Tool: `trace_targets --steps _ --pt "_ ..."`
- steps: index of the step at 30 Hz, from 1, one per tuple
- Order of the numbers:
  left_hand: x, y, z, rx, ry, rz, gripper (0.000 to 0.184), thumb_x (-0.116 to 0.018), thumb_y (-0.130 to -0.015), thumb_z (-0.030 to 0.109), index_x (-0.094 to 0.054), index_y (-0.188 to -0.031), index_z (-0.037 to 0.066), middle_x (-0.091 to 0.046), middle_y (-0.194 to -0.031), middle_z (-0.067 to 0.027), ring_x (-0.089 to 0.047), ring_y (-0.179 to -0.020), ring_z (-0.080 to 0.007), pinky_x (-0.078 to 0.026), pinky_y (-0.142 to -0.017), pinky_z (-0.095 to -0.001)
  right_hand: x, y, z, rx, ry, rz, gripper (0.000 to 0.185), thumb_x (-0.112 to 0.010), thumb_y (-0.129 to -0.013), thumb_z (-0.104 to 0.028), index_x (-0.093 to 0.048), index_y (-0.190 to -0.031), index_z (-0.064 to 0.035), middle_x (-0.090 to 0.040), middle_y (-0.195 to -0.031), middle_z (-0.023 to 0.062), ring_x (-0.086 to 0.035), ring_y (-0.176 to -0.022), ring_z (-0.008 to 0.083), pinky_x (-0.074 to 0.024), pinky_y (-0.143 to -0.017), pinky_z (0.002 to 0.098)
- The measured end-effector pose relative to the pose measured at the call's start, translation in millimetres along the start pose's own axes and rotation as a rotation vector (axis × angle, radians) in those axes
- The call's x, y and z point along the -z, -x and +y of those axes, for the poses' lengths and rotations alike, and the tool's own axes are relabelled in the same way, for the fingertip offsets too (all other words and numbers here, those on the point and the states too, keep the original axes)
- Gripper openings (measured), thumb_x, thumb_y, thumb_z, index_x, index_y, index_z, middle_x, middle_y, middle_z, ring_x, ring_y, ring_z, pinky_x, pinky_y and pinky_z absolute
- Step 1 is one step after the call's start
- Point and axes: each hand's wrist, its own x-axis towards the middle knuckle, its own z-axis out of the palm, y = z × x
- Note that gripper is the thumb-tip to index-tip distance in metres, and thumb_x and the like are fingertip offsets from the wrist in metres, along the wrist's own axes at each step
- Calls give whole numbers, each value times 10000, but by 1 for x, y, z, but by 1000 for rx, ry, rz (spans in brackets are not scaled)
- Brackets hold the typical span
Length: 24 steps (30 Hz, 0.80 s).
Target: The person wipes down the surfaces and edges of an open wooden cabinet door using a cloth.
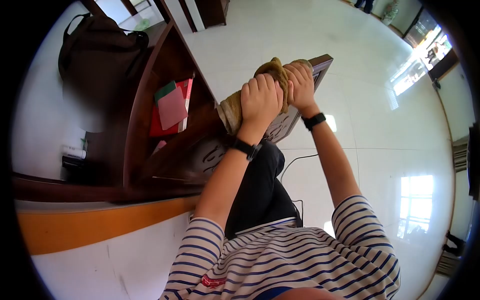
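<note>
My left hand point(262, 101) is closed around an olive-brown cloth point(231, 106), its fingers curled over the folds. Just right of it, my right hand point(301, 86) is also closed on the bunched cloth. The cloth lies along the upper edge of a dark-framed panel point(322, 66) with black calligraphy on a pale ground. Below my hands the panel stands tilted, partly hidden by my forearm and leg. Black bands circle both wrists.
At left stands a dark wooden cabinet point(137, 105) with red, pink and green books point(172, 109) in its compartment. A dark bag point(102, 52) rests on top. Glossy white floor tiles point(350, 130) spread to the right; a black cable point(295, 161) runs near my leg.
</note>
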Motion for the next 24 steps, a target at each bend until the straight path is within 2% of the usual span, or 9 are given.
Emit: trace_targets --steps 2,6,7,8,9,12,16,23,24 --pt "4 10 -8 -190 -53 56 225 -520 -888 246 -580 -912 30 -538 -822 -91 -540 -773 -249 -447 -726 -356 -5 5 -20 -176 -48 136 322 -427 -921 -157 -602 -1157 -24 -611 -1185 117 -536 -1167 314 -347 -1080 466" --pt "6 14 -17 -242 -35 13 383 -521 -877 242 -561 -1132 -41 -567 -1021 -145 -547 -956 -272 -440 -896 -375 -23 11 -59 -462 -8 226 376 -361 -976 -135 -526 -1284 2 -501 -1391 123 -371 -1378 315 -242 -1161 485" --pt "8 18 -21 -258 1 29 426 -518 -876 239 -547 -1179 -59 -578 -1099 -168 -551 -1027 -288 -430 -955 -390 -29 13 -74 -536 20 213 447 -385 -980 -175 -454 -1378 18 -414 -1478 149 -288 -1426 351 -209 -1180 472" --pt "13 23 -25 -241 43 -94 483 -519 -880 223 -516 -1264 -68 -545 -1289 -205 -505 -1217 -320 -367 -1078 -418 -36 12 -89 -592 -58 245 529 -416 -966 -243 -376 -1421 26 -357 -1500 190 -255 -1432 385 -184 -1180 509" --pt "18 28 -31 -244 47 -86 483 -519 -880 223 -516 -1264 -68 -545 -1289 -205 -505 -1217 -320 -367 -1078 -418 -43 9 -105 -642 -142 284 634 -447 -953 -311 -298 -1464 33 -300 -1523 230 -223 -1438 419 -158 -1181 547" --pt "39 56 -57 -262 250 -114 532 -510 -887 169 -477 -1388 -6 -450 -1472 -158 -369 -1406 -300 -272 -1171 -435 -79 23 -161 -600 -218 99 652 -493 -936 -317 -333 -1480 4 -309 -1529 236 -201 -1425 476 -97 -1172 598" --pt "79 111 -105 -255 252 -228 514 -498 -893 153 -494 -1391 29 -451 -1484 -117 -376 -1407 -270 -270 -1169 -431 -113 48 -258 -563 -280 -169 657 -494 -929 -325 -338 -1478 1 -305 -1532 237 -209 -1419 483 -79 -1154 635" --pt "110 263 -178 124 469 -469 451 -433 -974 161 -496 -1398 21 -497 -1443 -140 -446 -1348 -297 -338 -1109 -419 -147 115 -376 -559 -439 -220 635 -491 -913 -319 -395 -1451 6 -345 -1512 244 -224 -1408 488 -67 -1117 697" --pt "98 297 -188 163 311 -469 464 -460 -961 164 -490 -1407 40 -522 -1413 -147 -494 -1288 -319 -391 -1059 -412 -149 120 -378 -491 -357 -417 638 -505 -903 -323 -396 -1441 3 -346 -1494 257 -248 -1376 508 -70 -1106 717"
